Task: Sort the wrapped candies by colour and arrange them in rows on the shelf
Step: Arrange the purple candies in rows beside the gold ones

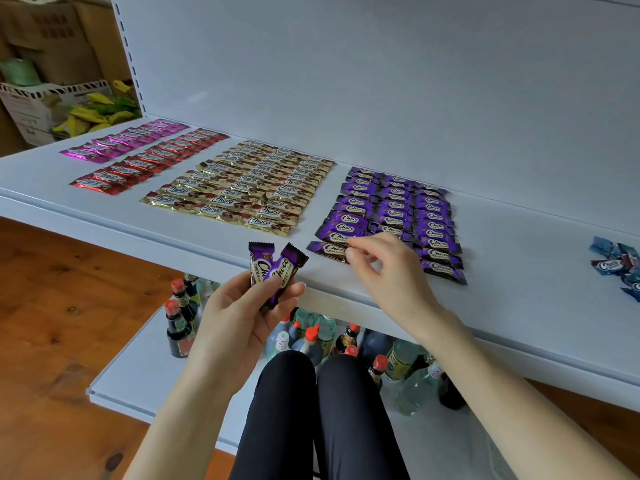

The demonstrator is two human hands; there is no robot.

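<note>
In my left hand point(239, 313) I hold two purple candies point(275, 271), pinched between the thumb and the fingers and spread like a V, just in front of the shelf point(519, 292) edge. My right hand point(391, 268) is over the shelf, and its thumb and forefinger are closed on the right end of a single purple candy point(327, 250), which lies flat at the front of the left column of the purple block point(398, 209). This block has three columns and lies right of the middle. To its left, apart from it, lies the gold block point(242, 188), then a red row point(145, 164), then a magenta row point(124, 142), each going from front to back. At the far right some blue candies point(620, 265) lie in a loose heap, well apart from the purple block. Under the shelf a lower shelf point(138, 368) carries bottles point(180, 323) with red caps, and my knees point(311, 393) in dark cloth are in front of it. The floor point(52, 289) on the left is wooden.
</note>
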